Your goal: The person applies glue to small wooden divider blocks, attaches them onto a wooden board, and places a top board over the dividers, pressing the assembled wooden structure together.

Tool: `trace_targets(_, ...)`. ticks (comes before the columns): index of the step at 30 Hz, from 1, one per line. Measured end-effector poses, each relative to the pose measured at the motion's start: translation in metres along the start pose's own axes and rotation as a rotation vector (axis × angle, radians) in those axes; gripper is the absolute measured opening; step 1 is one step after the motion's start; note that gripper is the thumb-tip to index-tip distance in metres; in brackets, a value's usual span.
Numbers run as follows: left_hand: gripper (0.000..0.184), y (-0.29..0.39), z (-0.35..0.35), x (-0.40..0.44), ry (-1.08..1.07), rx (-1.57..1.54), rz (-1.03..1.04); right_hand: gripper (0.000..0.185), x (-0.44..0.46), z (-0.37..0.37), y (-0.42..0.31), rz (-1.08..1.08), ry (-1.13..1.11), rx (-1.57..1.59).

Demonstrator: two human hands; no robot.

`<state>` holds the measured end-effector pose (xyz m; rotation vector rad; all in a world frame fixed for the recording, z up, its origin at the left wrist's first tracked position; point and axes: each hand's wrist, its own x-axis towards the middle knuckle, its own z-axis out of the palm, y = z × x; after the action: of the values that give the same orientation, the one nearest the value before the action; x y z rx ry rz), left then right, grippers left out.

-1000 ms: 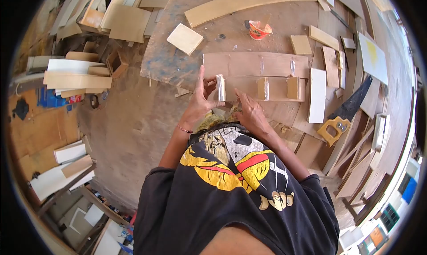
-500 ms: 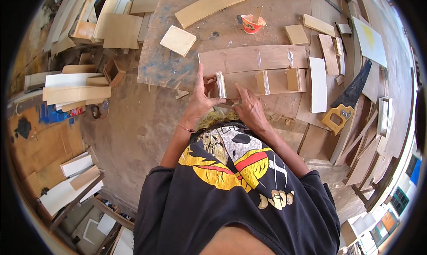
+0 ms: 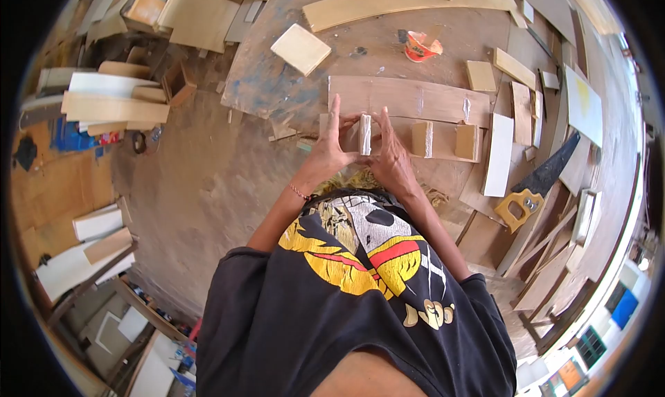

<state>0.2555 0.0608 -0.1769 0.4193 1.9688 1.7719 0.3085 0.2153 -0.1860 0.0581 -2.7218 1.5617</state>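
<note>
A small wooden block (image 3: 366, 135) stands upright on a brown plank (image 3: 443, 148), a white smear, perhaps glue, along its top edge. My left hand (image 3: 328, 151) grips this block from the left, index finger stretched up and thumb by its near end. On the other side is my right hand (image 3: 395, 163), fingers extended beside the block, thumb near its lower end. Whether the right fingertips touch it, I cannot tell. Farther right on the plank stand a second block (image 3: 422, 139) with a white edge and a third block (image 3: 467, 142). Behind lies another plank (image 3: 395, 94) with white streaks across it.
A red cup (image 3: 420, 49) sits on the worktable (image 3: 260, 65) near a loose rectangular wood piece (image 3: 300, 49). A long curved board (image 3: 409, 1) lies at the back. To the right are a white strip (image 3: 498, 155), a handsaw (image 3: 544, 179) and several offcuts.
My right hand has moved up and closer to the first block, index finger now pointing forward. My left hand stays at the block. The whole view has shifted slightly.
</note>
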Motion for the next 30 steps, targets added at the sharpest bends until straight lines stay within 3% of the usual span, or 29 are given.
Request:
trace_targets(5, 0.116, 0.000, 0.001, -0.002, 0.035, 0.128, 0.083, 0.113, 0.014, 0.002, 0.001, -0.126, -0.008, -0.071)
trace_targets(9, 0.119, 0.001, 0.000, -0.004, 0.031, 0.083, 0.070, 0.107, 0.014, 0.003, 0.003, -0.014, -0.093, -0.102)
trace_targets(30, 0.114, -0.012, 0.000, -0.003, 0.046, 0.052, 0.089, 0.116, 0.019, 0.000, 0.005, 0.008, -0.120, -0.050)
